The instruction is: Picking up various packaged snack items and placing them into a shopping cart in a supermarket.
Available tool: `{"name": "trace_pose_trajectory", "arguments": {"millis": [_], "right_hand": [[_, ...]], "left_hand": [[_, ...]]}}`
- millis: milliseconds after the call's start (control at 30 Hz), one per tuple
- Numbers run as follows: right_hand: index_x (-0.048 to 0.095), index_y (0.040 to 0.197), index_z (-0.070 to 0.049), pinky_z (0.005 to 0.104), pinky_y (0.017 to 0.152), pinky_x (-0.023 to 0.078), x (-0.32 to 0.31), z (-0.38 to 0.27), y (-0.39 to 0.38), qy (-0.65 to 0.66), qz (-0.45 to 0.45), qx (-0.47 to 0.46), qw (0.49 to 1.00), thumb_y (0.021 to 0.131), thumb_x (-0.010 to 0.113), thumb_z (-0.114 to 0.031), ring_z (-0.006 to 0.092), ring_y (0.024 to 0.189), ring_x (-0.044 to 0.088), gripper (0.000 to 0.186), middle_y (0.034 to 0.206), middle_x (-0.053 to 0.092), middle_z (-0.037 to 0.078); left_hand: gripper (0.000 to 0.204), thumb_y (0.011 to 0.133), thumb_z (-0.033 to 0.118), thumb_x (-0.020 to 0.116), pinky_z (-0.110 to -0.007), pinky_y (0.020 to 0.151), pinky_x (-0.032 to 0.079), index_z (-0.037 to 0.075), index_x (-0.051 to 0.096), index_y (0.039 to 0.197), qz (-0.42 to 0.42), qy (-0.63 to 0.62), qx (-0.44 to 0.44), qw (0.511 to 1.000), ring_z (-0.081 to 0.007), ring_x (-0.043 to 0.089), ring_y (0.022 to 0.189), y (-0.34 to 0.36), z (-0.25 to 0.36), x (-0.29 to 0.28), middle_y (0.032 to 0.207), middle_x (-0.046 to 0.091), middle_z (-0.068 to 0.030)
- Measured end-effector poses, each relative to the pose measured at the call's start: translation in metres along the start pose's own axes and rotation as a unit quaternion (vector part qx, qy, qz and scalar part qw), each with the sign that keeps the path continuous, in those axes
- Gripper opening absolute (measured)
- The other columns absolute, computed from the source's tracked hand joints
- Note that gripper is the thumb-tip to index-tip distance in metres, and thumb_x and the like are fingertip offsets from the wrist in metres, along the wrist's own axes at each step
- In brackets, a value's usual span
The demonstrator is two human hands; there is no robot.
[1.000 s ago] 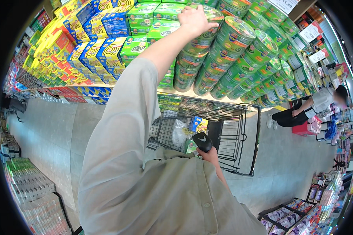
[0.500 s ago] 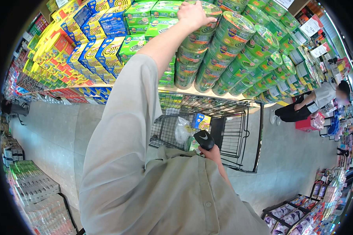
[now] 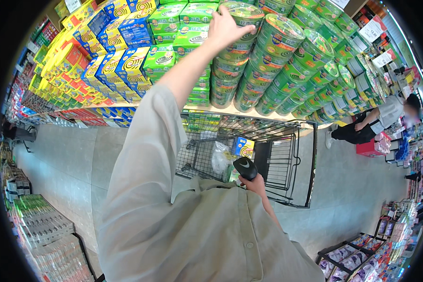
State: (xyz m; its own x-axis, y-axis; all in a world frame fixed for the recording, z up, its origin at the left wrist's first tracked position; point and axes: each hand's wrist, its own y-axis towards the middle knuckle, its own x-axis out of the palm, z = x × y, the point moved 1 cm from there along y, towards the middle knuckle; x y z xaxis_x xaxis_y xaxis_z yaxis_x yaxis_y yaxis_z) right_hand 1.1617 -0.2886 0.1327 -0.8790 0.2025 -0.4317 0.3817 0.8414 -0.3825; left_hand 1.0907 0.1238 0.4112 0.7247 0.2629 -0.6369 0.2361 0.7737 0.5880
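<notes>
My left hand (image 3: 226, 29) is raised in front of a round green tin (image 3: 247, 13) at the top of a stack. Its fingers are spread, with the thumb stretched right across the tin's front; whether it touches the tin I cannot tell. Left of it are green boxes (image 3: 194, 35) with a dark coil picture. Low in the middle, my right hand (image 3: 254, 184) is closed around a black rounded device (image 3: 245, 168) that looks like a handheld scanner. Beyond it, a wire shopping cart (image 3: 279, 162) holds a blue and yellow box (image 3: 243, 147) and a clear plastic bag (image 3: 220, 158).
Blue and yellow boxes (image 3: 135, 66) and yellow-red tubs (image 3: 69, 58) fill the shelf's left part. A person (image 3: 385, 115) stands at right by a red box (image 3: 374, 144). Stacked packs (image 3: 42, 214) stand lower left, a black rack (image 3: 345, 256) lower right.
My left hand has drawn slightly left and down from the tin's lid, and its fingers now spread apart. My right hand and the black device have stayed nearly in place.
</notes>
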Motion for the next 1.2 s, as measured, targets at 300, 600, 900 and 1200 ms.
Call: {"name": "trace_pose_trajectory", "arguments": {"millis": [300,600,900,1200], "right_hand": [[0.068,0.087,0.0,0.0288,0.056,0.052,-0.002,-0.009,0.001,0.021,-0.012,-0.003,1.0,0.075,0.076,-0.026,0.0151,0.058,0.068,0.03,0.062,0.067,0.007],[0.065,0.087,0.002,0.0291,0.054,0.051,-0.001,-0.005,0.001,0.042,-0.003,0.002,0.999,0.075,0.076,-0.023,0.0147,0.057,0.067,0.029,0.065,0.067,0.008],[0.064,0.095,0.002,0.0301,0.054,0.051,-0.012,-0.006,-0.004,0.054,0.003,0.033,0.998,0.075,0.076,-0.017,0.0151,0.058,0.067,0.03,0.069,0.068,0.008],[0.065,0.096,0.001,0.0301,0.056,0.05,-0.007,0.003,-0.002,0.053,-0.001,0.019,0.998,0.075,0.076,-0.017,0.0149,0.06,0.067,0.03,0.073,0.068,0.008]], "left_hand": [[0.085,0.065,0.032,0.08,-0.042,0.098,0.041,-0.014,0.036,0.121,-0.021,-0.106,-0.129,0.986,-0.0397,0.047,0.113,-0.125,-0.026,0.07,0.119,0.045,-0.0286],[0.11,0.064,0.04,0.082,-0.044,0.103,0.035,-0.017,0.018,0.133,0.101,-0.003,-0.137,0.985,-0.042,0.041,0.12,-0.08,-0.024,0.102,0.126,0.039,-0.0315],[0.119,0.052,0.049,0.087,-0.041,0.097,0.042,-0.011,0.023,0.132,0.096,0.023,-0.227,0.969,-0.037,0.052,0.111,-0.055,-0.021,0.098,0.122,0.047,-0.0264],[0.109,0.052,0.043,0.089,-0.043,0.093,0.046,-0.009,0.028,0.127,0.086,-0.01,-0.222,0.971,-0.0394,0.053,0.109,-0.063,-0.026,0.092,0.118,0.048,-0.0265]]}}
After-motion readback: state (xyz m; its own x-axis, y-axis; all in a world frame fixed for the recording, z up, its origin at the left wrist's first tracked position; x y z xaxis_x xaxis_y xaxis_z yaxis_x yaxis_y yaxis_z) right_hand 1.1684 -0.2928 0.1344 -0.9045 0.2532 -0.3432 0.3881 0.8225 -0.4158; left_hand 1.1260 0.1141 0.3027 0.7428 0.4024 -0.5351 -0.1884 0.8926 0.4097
